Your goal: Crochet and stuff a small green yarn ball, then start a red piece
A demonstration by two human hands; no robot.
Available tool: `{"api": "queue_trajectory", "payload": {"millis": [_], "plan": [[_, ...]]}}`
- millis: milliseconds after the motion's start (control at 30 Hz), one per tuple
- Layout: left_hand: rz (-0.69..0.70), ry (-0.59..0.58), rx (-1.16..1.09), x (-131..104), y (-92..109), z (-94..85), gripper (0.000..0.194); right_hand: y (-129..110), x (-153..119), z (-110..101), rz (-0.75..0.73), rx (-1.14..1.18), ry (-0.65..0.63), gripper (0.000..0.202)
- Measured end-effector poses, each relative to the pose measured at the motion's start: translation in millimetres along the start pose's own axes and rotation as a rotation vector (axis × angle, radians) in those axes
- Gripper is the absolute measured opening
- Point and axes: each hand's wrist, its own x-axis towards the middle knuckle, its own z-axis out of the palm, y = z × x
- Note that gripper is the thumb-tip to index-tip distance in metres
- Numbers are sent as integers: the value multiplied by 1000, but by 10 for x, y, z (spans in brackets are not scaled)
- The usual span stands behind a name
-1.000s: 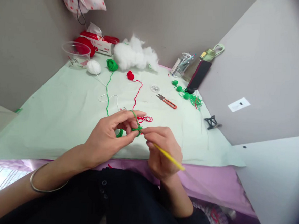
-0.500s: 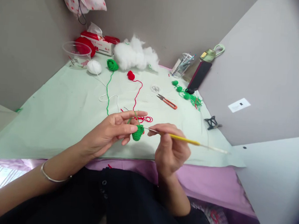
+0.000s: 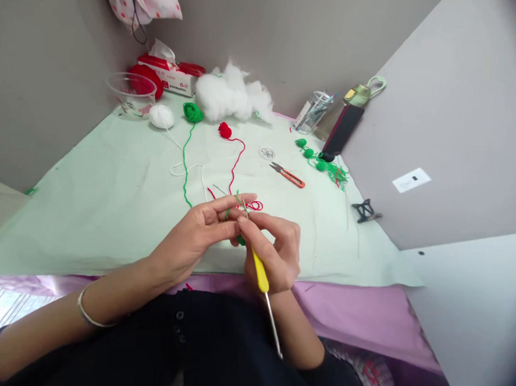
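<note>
My left hand (image 3: 207, 228) pinches a small green crochet piece (image 3: 240, 240), mostly covered by my fingers. Green yarn (image 3: 186, 171) runs from the green yarn ball (image 3: 193, 113) to this hand and passes over its raised index finger. In my right hand (image 3: 276, 249) is a crochet hook (image 3: 259, 272) with a yellow grip, closed in the fingers. Its thin upper tip points up beside the left index finger, at the yarn; its metal lower end hangs toward my lap. Both hands meet above the table's near edge. Loose red yarn (image 3: 255, 205) lies just beyond them.
Orange-handled thread snips (image 3: 287, 175) and a small clear container (image 3: 267, 153) lie behind the hands. White stuffing (image 3: 233, 93), a white yarn ball (image 3: 162, 116) and a plastic tub (image 3: 130, 95) stand farther back. Right are green crocheted pieces (image 3: 321, 166), a bottle (image 3: 355, 97) and a black clip (image 3: 366, 211).
My right hand has moved left against the left hand. The crochet hook has swung from nearly level to steep, its tip now up at the yarn. The green piece is more covered.
</note>
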Motion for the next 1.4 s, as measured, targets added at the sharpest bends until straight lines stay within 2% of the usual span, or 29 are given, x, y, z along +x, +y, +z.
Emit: {"api": "queue_trajectory", "payload": {"millis": [33, 100, 233, 333, 400, 467, 567, 667, 767, 833, 867, 967, 1067, 1133, 1200, 1267, 1333, 1400], "plan": [[-61, -29, -39, 13, 7, -12, 42, 2, -1, -3, -4, 10, 19, 38], [-136, -78, -82, 37, 32, -50, 35, -6, 39, -27, 104, 130, 65, 29], [-60, -69, -37, 38, 77, -96, 25, -23, 186, -79, 471, 518, 105, 16], [31, -67, 74, 10, 70, -76, 22, -13, 221, -61, 566, 663, 20, 13], [82, -54, 135, 0, 63, -60, 17, -10, 198, -35, 558, 618, -17, 14], [109, -35, 171, -2, 69, -49, 24, -15, 160, -17, 484, 498, -14, 15], [108, -34, 229, -2, 95, -31, 36, -10, 132, -16, 260, 236, 17, 18], [60, -90, 364, -1, 118, -7, 33, 50, 231, -48, 100, 80, 74, 29], [94, -108, 569, 31, 142, -13, 28, 153, 485, -108, 130, 79, 228, 20], [208, -55, 723, 80, 172, -57, 25, 224, 691, -159, 237, 152, 255, 11], [311, -17, 803, 110, 192, -93, 24, 261, 790, -188, 308, 232, 248, 9], [761, 53, 1003, 205, 264, -242, 26, 395, 1031, -284, 500, 531, 154, 13], [992, 30, 1068, 294, 351, -397, 23, 594, 1170, -369, 565, 595, -27, 16], [1072, 30, 1096, 359, 417, -465, 25, 737, 1216, -399, 597, 478, -234, 22], [1124, 40, 1120, 441, 490, -494, 26, 838, 1246, -397, 583, 265, -444, 27], [1139, 64, 1144, 544, 566, -489, 24, 864, 1280, -361, 526, 81, -512, 31], [1113, 89, 1170, 658, 638, -459, 20, 816, 1331, -287, 480, 112, -550, 34], [1082, 103, 1169, 768, 698, -418, 16, 732, 1395, -180, 471, 306, -643, 37]]}}
